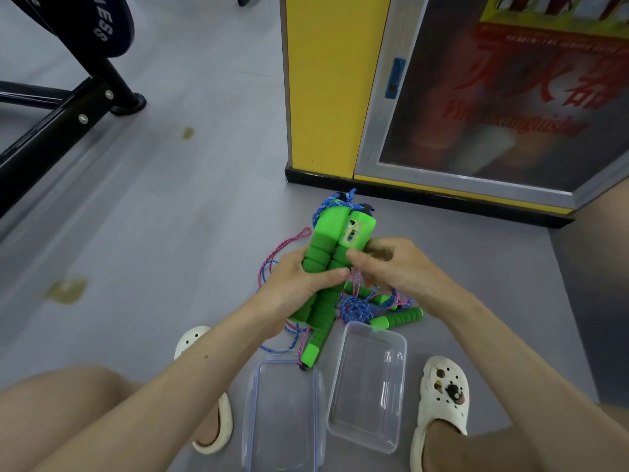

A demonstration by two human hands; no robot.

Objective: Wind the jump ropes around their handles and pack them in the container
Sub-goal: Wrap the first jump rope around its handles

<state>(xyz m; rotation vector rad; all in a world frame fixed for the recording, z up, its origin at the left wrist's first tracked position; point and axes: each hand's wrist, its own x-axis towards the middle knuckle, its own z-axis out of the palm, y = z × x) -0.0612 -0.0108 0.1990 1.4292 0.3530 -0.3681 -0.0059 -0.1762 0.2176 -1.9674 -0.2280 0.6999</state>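
Note:
My left hand (299, 284) grips a pair of green foam jump rope handles (335, 233) held upright side by side, blue cord looped at their tops. My right hand (391, 264) pinches a pink and blue cord right beside the handles. Below the hands, more green handles (396, 318) and a tangle of blue and pink cord (355, 306) lie on the floor. One further green handle (315, 345) rests with its tip on the lid. The clear plastic container (401, 342) stands open on the floor, with its blue-rimmed lid (253, 420) to its left.
I squat on a grey floor, white clogs (442, 396) on both sides of the container. A yellow pillar (326, 97) and a glass-fronted cabinet (510, 97) stand close ahead. A black exercise frame (68, 110) occupies the far left.

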